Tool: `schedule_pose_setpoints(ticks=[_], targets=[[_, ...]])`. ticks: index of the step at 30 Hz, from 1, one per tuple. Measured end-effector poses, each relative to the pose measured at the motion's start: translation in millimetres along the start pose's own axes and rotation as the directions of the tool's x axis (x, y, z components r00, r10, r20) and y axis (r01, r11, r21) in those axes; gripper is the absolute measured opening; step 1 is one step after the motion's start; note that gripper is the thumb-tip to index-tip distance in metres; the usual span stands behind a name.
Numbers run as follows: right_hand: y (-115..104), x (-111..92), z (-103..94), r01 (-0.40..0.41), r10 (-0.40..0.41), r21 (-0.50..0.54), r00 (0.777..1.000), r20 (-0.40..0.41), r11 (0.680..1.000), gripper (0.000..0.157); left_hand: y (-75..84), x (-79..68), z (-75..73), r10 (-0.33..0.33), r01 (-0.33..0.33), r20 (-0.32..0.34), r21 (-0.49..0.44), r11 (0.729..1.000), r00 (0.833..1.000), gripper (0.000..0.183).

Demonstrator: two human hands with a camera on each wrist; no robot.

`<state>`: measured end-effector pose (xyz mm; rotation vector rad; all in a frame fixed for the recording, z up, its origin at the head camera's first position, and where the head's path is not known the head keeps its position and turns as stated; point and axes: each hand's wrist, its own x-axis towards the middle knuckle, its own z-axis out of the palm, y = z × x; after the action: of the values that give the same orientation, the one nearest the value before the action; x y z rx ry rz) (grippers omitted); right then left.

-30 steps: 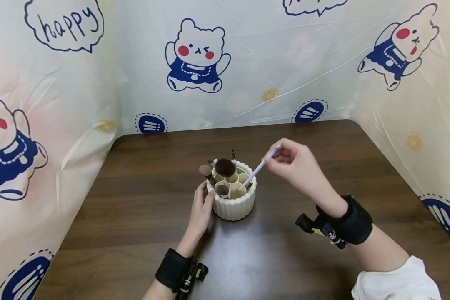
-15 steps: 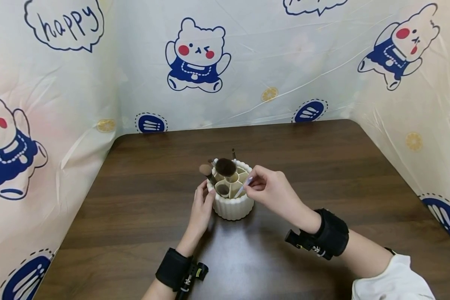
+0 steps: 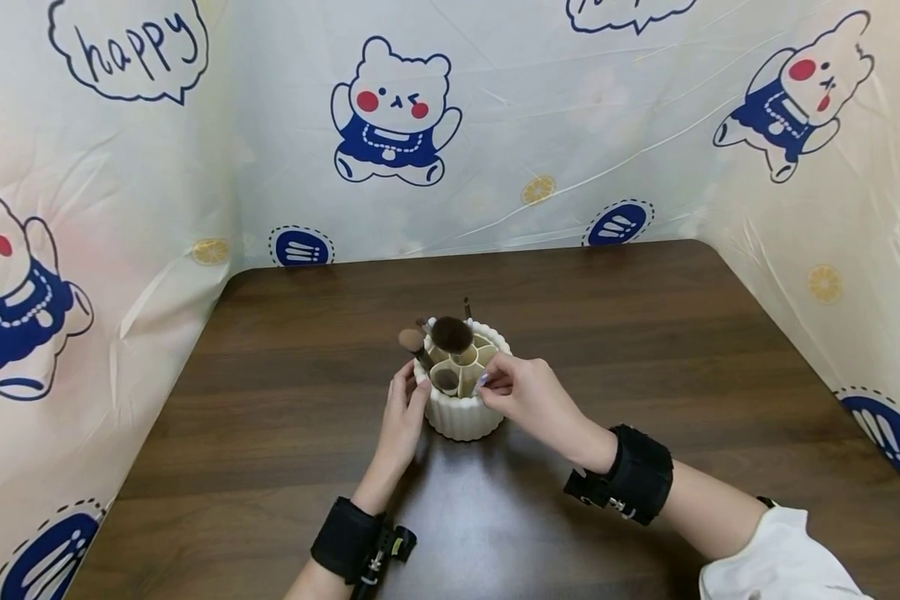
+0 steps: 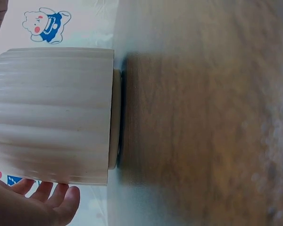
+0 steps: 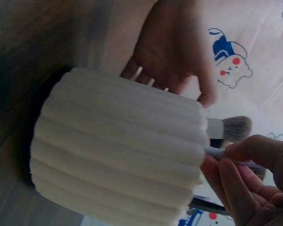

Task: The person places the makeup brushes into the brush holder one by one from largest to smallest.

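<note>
A white ribbed makeup brush holder [image 3: 459, 421], round and divided inside, stands upright on the table. Several makeup brushes rise from it, among them a big dark fluffy one [image 3: 452, 334] and a tan-headed one [image 3: 411, 340]. My left hand [image 3: 401, 421] holds the holder's left side, thumb near the rim and fingers along the wall. At the front right of the rim, my right hand [image 3: 536, 408] pinches a slim pale lilac stick [image 5: 214, 151] between thumb and fingers. The stick's lower part is down inside the holder, hidden; I cannot tell what its end is.
The brown wooden table [image 3: 285, 400] extends around the holder on every side. Behind and beside it hangs a pale sheet [image 3: 510, 117] printed with cartoon bears. Black camera bands [image 3: 637, 475] circle both wrists.
My right hand has come down and left to the holder's rim, lowering the lilac stick into a front compartment. My left hand and the holder have stayed put.
</note>
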<state>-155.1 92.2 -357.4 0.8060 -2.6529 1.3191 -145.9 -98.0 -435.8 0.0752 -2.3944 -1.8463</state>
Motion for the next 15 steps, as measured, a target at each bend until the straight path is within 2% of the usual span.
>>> schedule_pose_setpoints(ticks=[6,15], targets=[[3.6,3.6,1.4,-0.004,0.005,-0.044,1.000,0.018,0.999,0.003,1.8,-0.2,-0.6,-0.021,0.021,0.007,-0.008,1.000,1.000,0.052],[1.3,8.1,2.2,0.011,-0.007,-0.136,1.000,0.030,0.991,0.003,0.7,0.2,-0.4,-0.001,0.001,-0.002,-0.002,1.000,1.000,0.052]])
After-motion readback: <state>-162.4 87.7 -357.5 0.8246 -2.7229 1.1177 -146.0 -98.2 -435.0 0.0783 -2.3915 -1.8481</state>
